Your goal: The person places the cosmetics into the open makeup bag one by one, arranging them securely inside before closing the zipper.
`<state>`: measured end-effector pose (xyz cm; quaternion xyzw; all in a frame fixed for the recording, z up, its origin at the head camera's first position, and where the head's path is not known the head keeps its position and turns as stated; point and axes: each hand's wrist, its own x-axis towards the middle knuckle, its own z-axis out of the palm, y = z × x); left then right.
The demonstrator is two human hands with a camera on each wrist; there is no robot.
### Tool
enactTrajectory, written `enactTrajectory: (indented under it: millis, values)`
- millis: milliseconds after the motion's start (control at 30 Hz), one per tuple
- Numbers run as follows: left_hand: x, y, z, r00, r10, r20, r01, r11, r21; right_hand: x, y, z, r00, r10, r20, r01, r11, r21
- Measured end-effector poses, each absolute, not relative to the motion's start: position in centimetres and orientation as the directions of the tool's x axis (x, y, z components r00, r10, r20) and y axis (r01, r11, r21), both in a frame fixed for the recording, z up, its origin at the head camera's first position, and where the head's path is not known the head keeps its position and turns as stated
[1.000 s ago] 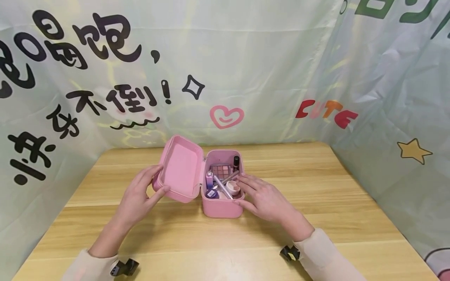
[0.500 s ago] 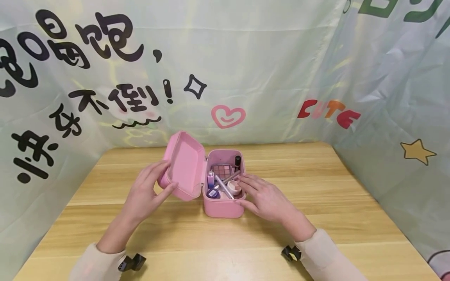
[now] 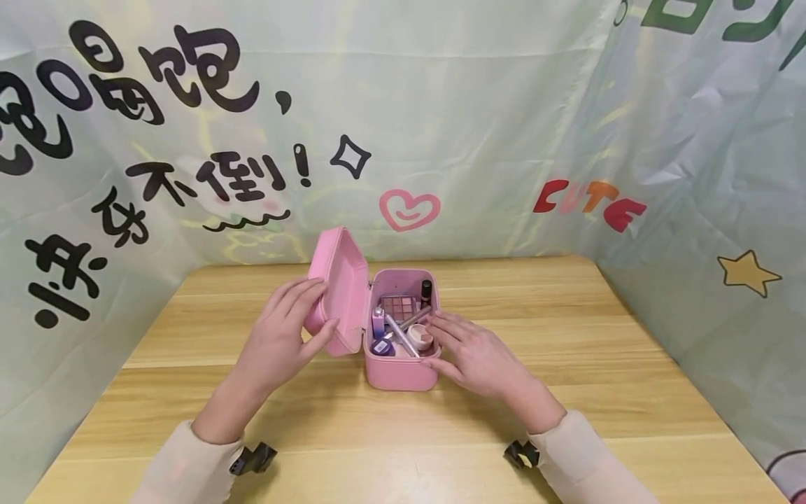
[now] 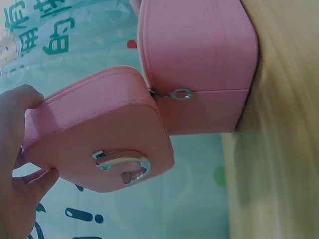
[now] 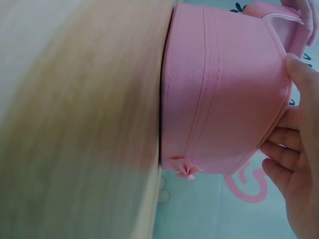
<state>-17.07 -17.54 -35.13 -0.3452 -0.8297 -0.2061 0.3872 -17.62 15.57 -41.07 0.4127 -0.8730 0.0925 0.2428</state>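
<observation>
A pink makeup case [image 3: 400,376] stands on the table with its hinged lid [image 3: 346,280] swung out to the left, nearly upright. My left hand [image 3: 280,343] holds the lid's free edge between thumb and fingers; the left wrist view shows a heart-shaped metal ring [image 4: 132,169] on the lid's outside. My right hand [image 3: 475,353] holds the case at its right rim, thumb near the front corner. Inside lie an eyeshadow palette [image 3: 398,306], a black-capped tube [image 3: 426,292], a purple tube [image 3: 378,323], silver pens [image 3: 401,337], a round jar [image 3: 420,337] and a dark blue round item [image 3: 381,347].
The wooden table [image 3: 598,350] reaches back to a pale printed cloth [image 3: 478,140] that hangs behind it and along the sides. A zipper pull [image 4: 182,94] hangs beside the hinge. Small black cameras [image 3: 521,454] sit at both wrists.
My left hand has moved right and slightly up, tilting the lid from leaning far open to nearly upright. The right hand and the case have stayed in place.
</observation>
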Motion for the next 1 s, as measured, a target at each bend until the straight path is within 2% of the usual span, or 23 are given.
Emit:
enactTrajectory:
  millis: [133,400,600,1000]
  values:
    - [-17.3,-16.8,-34.5,-0.425,0.451,0.785,0.749,0.662,0.026,-17.7,15.6,-41.1,-0.542,-0.676,0.500,-0.767,0.641,0.035]
    - [-17.4,-15.2,-33.5,-0.414,0.509,0.755,0.769,0.639,-0.008,-17.7,15.7,-41.0,-0.539,-0.680,0.497,-0.769,0.638,0.039]
    - [-17.5,-14.0,-33.2,-0.368,0.545,0.754,0.798,0.601,-0.046,-17.7,15.8,-40.9,-0.552,-0.679,0.485,-0.766,0.642,0.027]
    - [-17.7,-10.7,-33.0,-0.312,0.652,0.690,0.809,0.563,-0.166,-17.8,16.1,-40.2,-0.514,-0.696,0.501,-0.790,0.612,0.040]
